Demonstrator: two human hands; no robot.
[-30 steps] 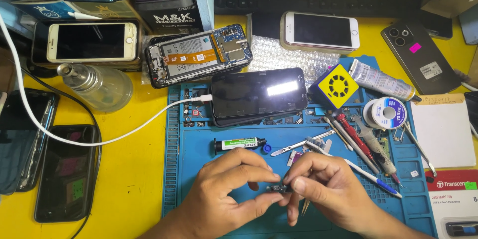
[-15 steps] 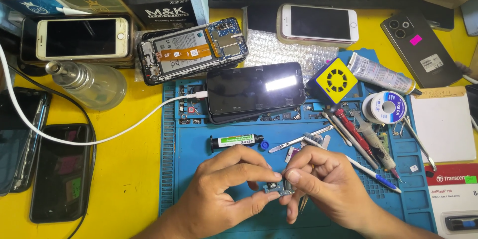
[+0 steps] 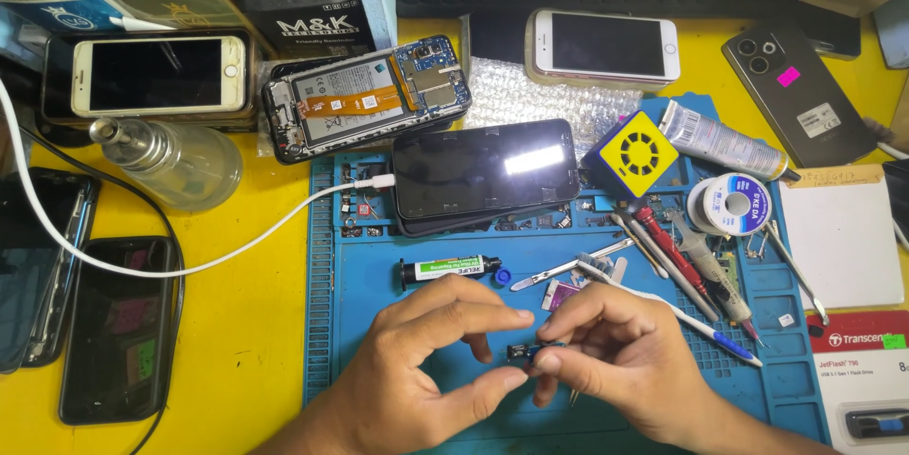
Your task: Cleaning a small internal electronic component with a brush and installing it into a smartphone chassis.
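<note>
Over the blue repair mat (image 3: 360,322), my left hand (image 3: 417,370) and my right hand (image 3: 625,360) meet around a tiny dark electronic part (image 3: 521,353). Fingertips of both hands pinch it. A thin metal tool, probably tweezers, pokes out below my right fingers, mostly hidden. Just above my hands lie a small black tube with a blue cap (image 3: 453,270), metal tweezers (image 3: 568,266) and a white toothbrush (image 3: 663,308). A black phone (image 3: 485,171) rests at the mat's top with a white cable (image 3: 189,266) plugged in.
An opened phone with bare circuit board (image 3: 365,95) lies behind the mat. White phones (image 3: 156,71) (image 3: 606,43), dark phones at left (image 3: 118,327), a glass bottle (image 3: 175,161), yellow square block (image 3: 639,152), solder spool (image 3: 729,204), screwdrivers (image 3: 682,256) and a grey phone (image 3: 800,90) crowd the yellow table.
My hands stay together over the small part, with fingers shifting slightly. The view has tilted a little, so the table's things sit lower in the frame.
</note>
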